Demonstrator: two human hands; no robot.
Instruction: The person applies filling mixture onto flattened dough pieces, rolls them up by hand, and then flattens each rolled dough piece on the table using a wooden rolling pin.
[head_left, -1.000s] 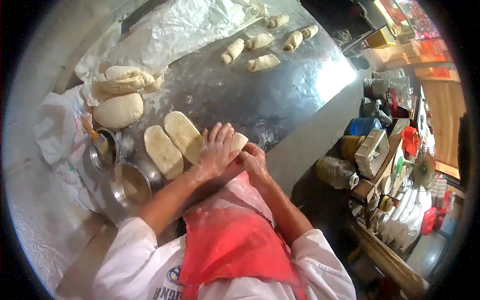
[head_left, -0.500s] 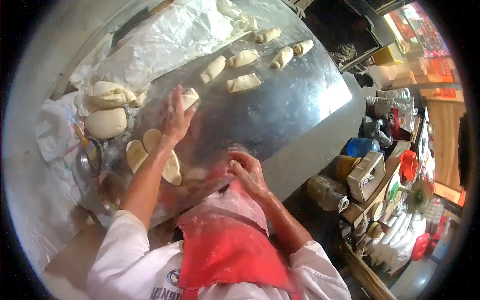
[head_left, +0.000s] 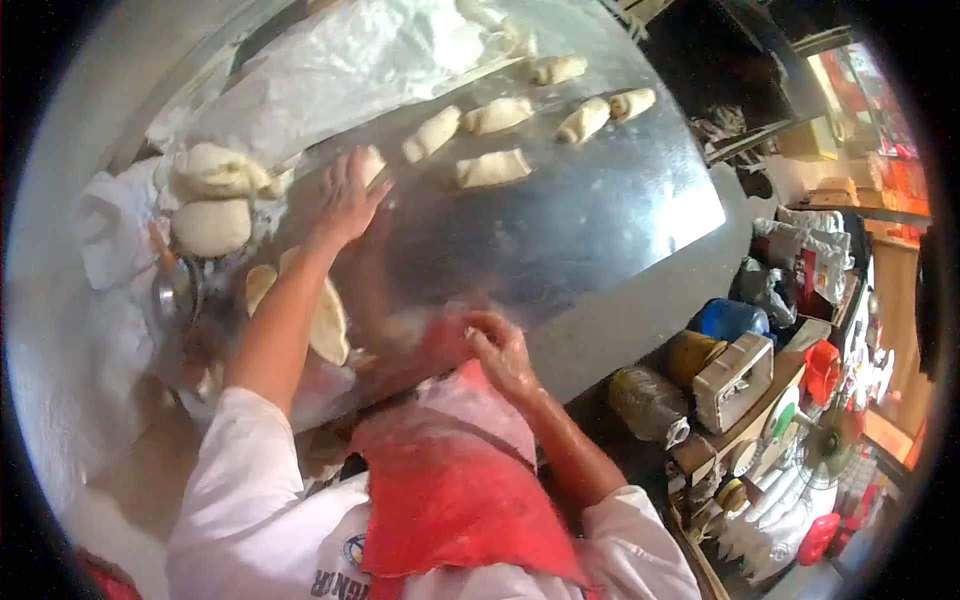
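Observation:
My left hand (head_left: 343, 200) reaches out over the metal table with its fingers stretched and its thumb apart. Against its fingers and thumb lies a small dough roll (head_left: 373, 165), partly covered by the hand. Near the table's front edge, my right hand (head_left: 500, 352) is loosely curled, its thumb close to the fingers, with nothing visible in it. Flat dough pieces (head_left: 328, 325) lie beside and partly behind my left forearm. Beyond my hands, several rolled dough pieces (head_left: 493, 168) rest on the metal.
A large dough lump (head_left: 212, 228) and a folded one (head_left: 222, 172) sit at the left, near a white cloth (head_left: 115, 235) and a blurred metal bowl (head_left: 180, 285). Plastic sheeting (head_left: 350, 70) covers the table's back. Right of the table stand a plastic crate (head_left: 735, 380) and a blue container (head_left: 732, 320).
My left hand has gone from beside my right hand to farther out on the table, and the small dough roll has moved with it. My right hand stays near the front edge.

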